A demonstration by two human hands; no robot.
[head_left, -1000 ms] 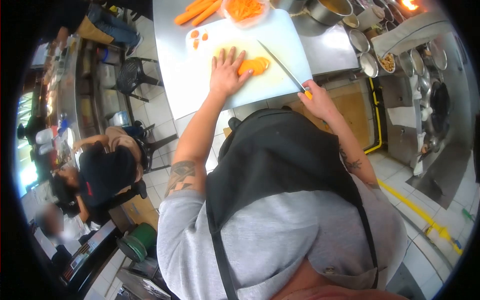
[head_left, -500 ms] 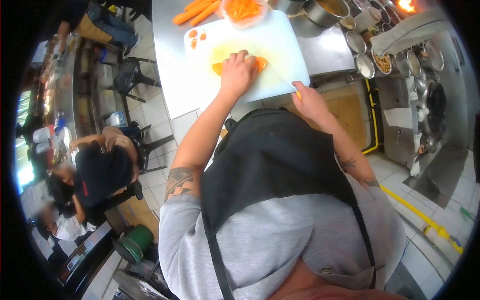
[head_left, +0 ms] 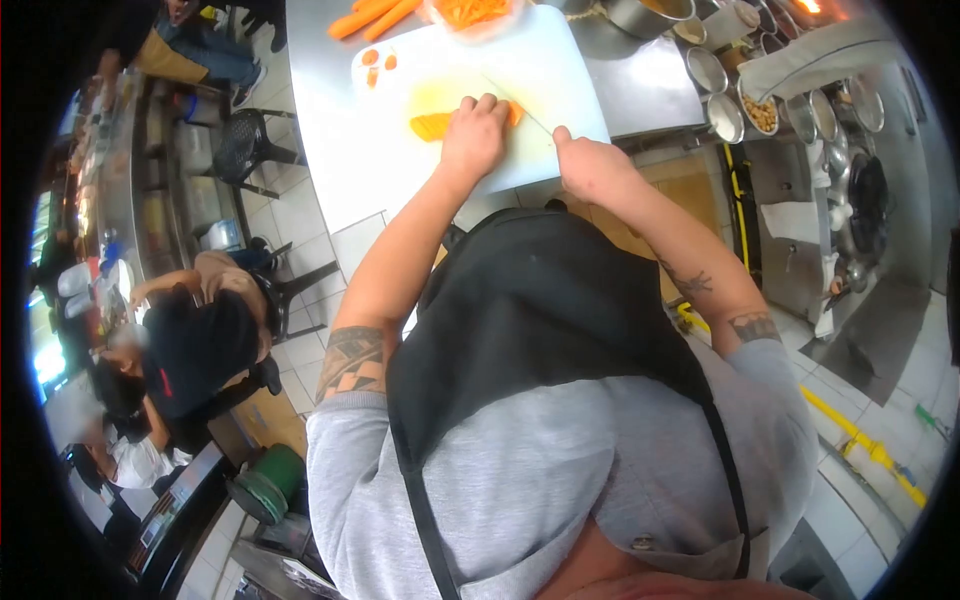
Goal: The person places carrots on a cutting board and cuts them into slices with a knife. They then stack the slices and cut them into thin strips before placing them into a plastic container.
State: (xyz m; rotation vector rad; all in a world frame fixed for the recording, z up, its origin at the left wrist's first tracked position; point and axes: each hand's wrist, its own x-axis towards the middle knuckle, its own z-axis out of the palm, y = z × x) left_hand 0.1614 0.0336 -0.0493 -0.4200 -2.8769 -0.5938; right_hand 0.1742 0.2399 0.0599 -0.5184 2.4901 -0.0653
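Note:
On the white cutting board [head_left: 575, 70], orange carrot slices [head_left: 430, 126] lie in a row partly under my left hand [head_left: 474, 138], whose fingers are bent and pressed down on them. My right hand [head_left: 590, 168] is wrapped round the handle of a knife [head_left: 527, 114]. The blade reaches up and left across the board, just right of my left fingers and beside the carrot's right end. Several small carrot pieces [head_left: 371, 58] lie at the board's upper left. A clear container of shredded carrot [head_left: 474, 12] stands at its top edge.
Whole carrots [head_left: 372, 18] lie at the steel counter's [head_left: 310, 60] top. Pots and bowls [head_left: 706, 70] stand at the right, with a flame [head_left: 808, 6] beyond. A black chair [head_left: 248, 147] and other people, one in black [head_left: 205, 345], are at the left.
My right hand has moved left and drawn the knife nearer to my left hand. The board and counter appear shifted slightly up and left in the view.

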